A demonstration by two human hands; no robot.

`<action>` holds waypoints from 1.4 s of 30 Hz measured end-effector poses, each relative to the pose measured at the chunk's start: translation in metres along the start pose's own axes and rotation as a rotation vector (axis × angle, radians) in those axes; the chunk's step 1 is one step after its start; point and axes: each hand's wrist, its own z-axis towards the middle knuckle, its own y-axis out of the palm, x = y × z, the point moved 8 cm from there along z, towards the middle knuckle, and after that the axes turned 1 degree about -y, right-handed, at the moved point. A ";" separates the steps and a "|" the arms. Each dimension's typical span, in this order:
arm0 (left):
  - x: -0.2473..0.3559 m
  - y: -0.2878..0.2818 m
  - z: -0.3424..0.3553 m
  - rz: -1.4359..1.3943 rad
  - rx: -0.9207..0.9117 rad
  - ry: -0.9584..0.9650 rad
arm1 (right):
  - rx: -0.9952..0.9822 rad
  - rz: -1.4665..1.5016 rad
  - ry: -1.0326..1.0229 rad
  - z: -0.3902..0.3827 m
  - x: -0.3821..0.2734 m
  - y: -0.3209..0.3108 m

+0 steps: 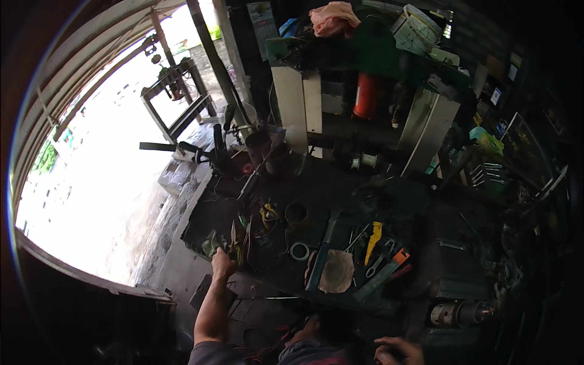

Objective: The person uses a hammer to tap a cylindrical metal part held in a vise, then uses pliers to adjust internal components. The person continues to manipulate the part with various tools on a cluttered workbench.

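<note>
My left hand point(222, 264) reaches forward to the left edge of a dark, cluttered work surface point(340, 188). Its fingers are closed on a greenish-grey piece point(212, 243) among tangled wires and small parts. My right hand point(398, 351) sits low at the bottom edge with its fingers loosely curled and nothing in it. It is nearest to a metal cylindrical motor part point(457, 313). Between the hands lie a ring of tape point(299, 250), a long blue tool point(324, 246) and a brown flat scrap point(337, 271).
A yellow-handled tool point(374, 235), an orange-handled tool point(398, 258) and a tin can point(296, 213) lie on the surface. Behind stand a white-legged green bench point(292, 103), a red cylinder point(367, 95) and a pink cloth point(333, 18). Bright open ground point(103, 182) is at the left.
</note>
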 end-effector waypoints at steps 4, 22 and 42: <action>-0.018 0.010 0.031 -0.277 -0.363 -0.167 | -0.025 -0.027 0.011 0.019 -0.003 0.016; 0.275 -0.054 -0.387 -0.757 -0.823 0.596 | 0.333 -0.074 -0.552 0.011 0.004 0.008; 0.499 -0.080 -0.524 -0.784 -0.766 1.290 | 0.668 -0.832 -0.043 -0.172 0.020 -0.212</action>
